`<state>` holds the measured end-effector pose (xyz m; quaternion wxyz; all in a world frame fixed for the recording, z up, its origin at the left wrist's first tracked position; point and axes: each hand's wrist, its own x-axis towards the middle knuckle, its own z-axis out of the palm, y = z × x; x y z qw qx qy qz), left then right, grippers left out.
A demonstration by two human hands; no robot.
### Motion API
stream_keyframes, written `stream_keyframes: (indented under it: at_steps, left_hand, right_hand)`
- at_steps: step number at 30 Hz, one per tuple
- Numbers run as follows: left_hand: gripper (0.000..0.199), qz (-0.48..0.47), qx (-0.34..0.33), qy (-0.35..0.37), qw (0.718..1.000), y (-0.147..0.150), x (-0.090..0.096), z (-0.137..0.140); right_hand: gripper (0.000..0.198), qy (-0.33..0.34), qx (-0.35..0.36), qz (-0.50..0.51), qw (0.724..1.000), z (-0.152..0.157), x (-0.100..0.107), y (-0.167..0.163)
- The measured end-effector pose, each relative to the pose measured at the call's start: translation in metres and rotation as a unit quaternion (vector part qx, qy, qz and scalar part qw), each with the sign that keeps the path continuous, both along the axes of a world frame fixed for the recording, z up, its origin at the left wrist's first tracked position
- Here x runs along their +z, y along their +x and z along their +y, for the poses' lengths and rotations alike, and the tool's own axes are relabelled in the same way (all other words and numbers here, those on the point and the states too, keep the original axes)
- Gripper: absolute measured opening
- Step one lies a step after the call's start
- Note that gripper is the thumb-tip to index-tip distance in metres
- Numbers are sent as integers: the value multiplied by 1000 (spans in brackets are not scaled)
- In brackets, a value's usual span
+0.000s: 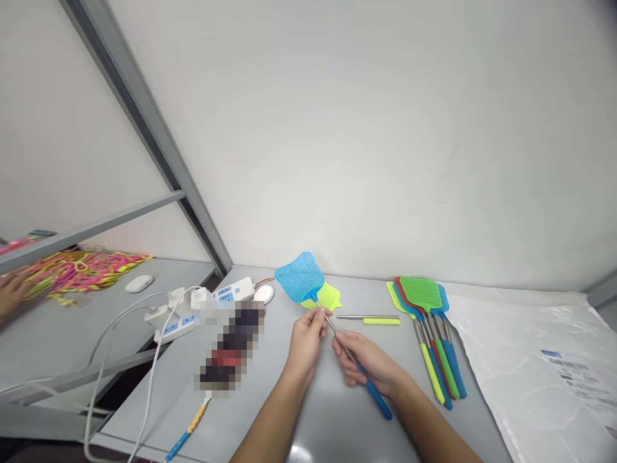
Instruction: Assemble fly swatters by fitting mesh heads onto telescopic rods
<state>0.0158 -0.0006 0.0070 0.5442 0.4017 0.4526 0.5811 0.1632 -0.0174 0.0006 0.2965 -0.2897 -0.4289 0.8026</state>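
A blue fly swatter [299, 278] slants across the middle of the grey table, its mesh head up and to the left. My left hand [307, 335] pinches its metal rod just below the head. My right hand [365, 360] is wrapped round the rod lower down, above the blue handle end. Behind the blue head lies a yellow-green swatter head [330, 296], partly covered. Right of it rest a loose metal rod [351, 316] and a yellow-green handle [381, 321]. Several swatters [424, 296] in green, red, blue and yellow lie stacked further right.
At left are a white power strip [236, 290] with chargers and cables, a round white device [263, 294] and a blurred-out phone [231, 350]. A white plastic bag [540, 360] covers the right side. Beyond a metal frame, another person's hand [13, 292] touches colourful cords [91, 270].
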Motion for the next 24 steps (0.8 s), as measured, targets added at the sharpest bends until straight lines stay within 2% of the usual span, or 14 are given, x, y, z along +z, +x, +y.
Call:
stream_keyframes:
  at_steps: [6, 9, 11, 13, 16, 19, 21, 24]
  left_hand:
    - [30, -117, 138, 41, 983, -21, 8, 11]
    - [29, -136, 159, 45, 977, -23, 10, 12]
    - [31, -144, 135, 29, 980, -19, 9, 9]
    - [32, -128, 82, 12, 988, -13, 7, 6]
    - [33, -39, -37, -3, 999, 0, 3, -1]
    - [36, 16, -139, -17, 990, 11, -2, -8]
    - [37, 17, -143, -20, 989, 16, -3, -9]
    - [36, 10, -96, -14, 995, 16, -1, -9]
  right_hand:
    - [35, 15, 57, -27, 998, -4, 2, -2]
    - [34, 15, 63, -21, 998, -5, 2, -1]
    - [35, 12, 66, -26, 997, -5, 1, 2]
    - [37, 11, 62, -30, 998, -2, -1, 7]
    - [39, 12, 24, -9, 1000, 3, -4, 11]
    - [39, 14, -24, 14, 1000, 7, -7, 10]
    - [39, 13, -32, 16, 999, 8, -8, 7]
    - [40, 2, -20, 23, 1000, 7, -6, 2]
